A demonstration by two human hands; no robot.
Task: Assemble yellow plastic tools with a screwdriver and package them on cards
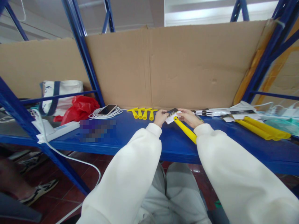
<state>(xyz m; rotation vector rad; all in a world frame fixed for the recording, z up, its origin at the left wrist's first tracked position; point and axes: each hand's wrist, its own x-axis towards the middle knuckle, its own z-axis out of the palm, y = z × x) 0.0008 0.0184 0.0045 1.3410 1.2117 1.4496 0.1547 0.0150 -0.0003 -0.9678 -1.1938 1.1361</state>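
A small black and white printed card [172, 114] is held between my two hands above the blue shelf. My left hand [161, 118] pinches its left edge. On the other side, the fingers of my right hand [188, 118] close on its right edge. A long yellow plastic handle [186, 130] with a hole at its narrow end slants from the card toward my right sleeve. Its narrow end overlaps the card's lower part; whether it is fixed to the card I cannot tell. Several yellow T-shaped pieces [144, 114] stand in a row left of my left hand.
Yellow handles [263, 128] lie at the right beside packaged white pieces [210, 112]. To the left are a phone [107, 109] on a coiled white cable, a red plastic bag [80, 109] and a white power strip [61, 130]. A cardboard wall [187, 65] closes off the back.
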